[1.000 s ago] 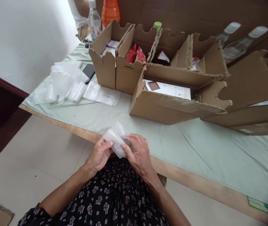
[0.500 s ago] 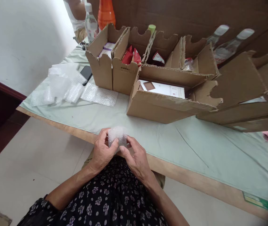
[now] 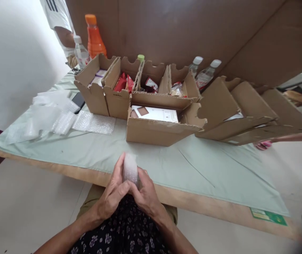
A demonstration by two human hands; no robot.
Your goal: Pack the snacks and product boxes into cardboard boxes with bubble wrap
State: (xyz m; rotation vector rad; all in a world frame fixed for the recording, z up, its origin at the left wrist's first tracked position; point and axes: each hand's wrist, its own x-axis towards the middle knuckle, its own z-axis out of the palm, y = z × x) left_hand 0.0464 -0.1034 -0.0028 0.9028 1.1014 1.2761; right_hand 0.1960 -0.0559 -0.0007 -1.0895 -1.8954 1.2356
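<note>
A small bundle rolled in bubble wrap [image 3: 130,168] stands upright between my two hands, just in front of the table's near edge. My left hand [image 3: 113,192] is closed around its left side, fingers pressed to the wrap. My right hand [image 3: 146,192] is closed around its right side, thumb against the wrap. What lies inside the wrap is hidden. Both hands sit above my lap, over a dark flowered dress.
A pale green cloth covers the table [image 3: 193,173]. Open cardboard boxes [image 3: 153,130] with packets and cards stand in the middle and back. Loose bubble wrap sheets [image 3: 60,118] and a black phone [image 3: 78,100] lie left. Bottles [image 3: 94,35] and another person [image 3: 58,21] are behind.
The bubble wrap has been rolled tighter into an upright bundle and both hands have closed in around it. My view has lifted, showing more of the back wall and bottles.
</note>
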